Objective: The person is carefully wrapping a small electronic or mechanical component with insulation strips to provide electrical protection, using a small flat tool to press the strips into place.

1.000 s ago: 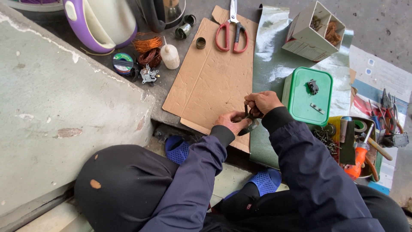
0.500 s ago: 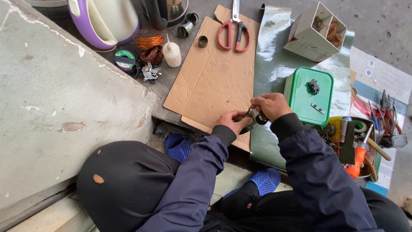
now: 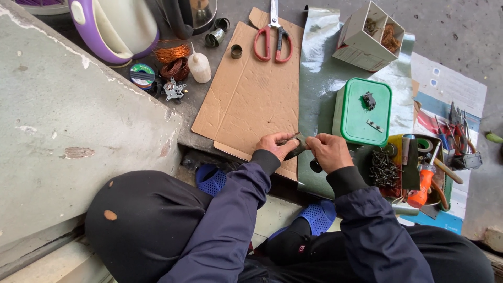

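concrete floor with a cardboard sheet (image 3: 251, 99) mostly bare in the middle, red scissors (image 3: 273, 36) at its far edge, green box (image 3: 364, 111) just right of the hands, grey slab (image 3: 68, 131) on the left. left hand (image 3: 276, 146) and right hand (image 3: 328, 152) meet over the cardboard's near edge, both closed on a small dark metal part (image 3: 296, 145) between them, forearms angled inward. since the earlier frame the hands have drawn slightly apart and the part sits tilted.
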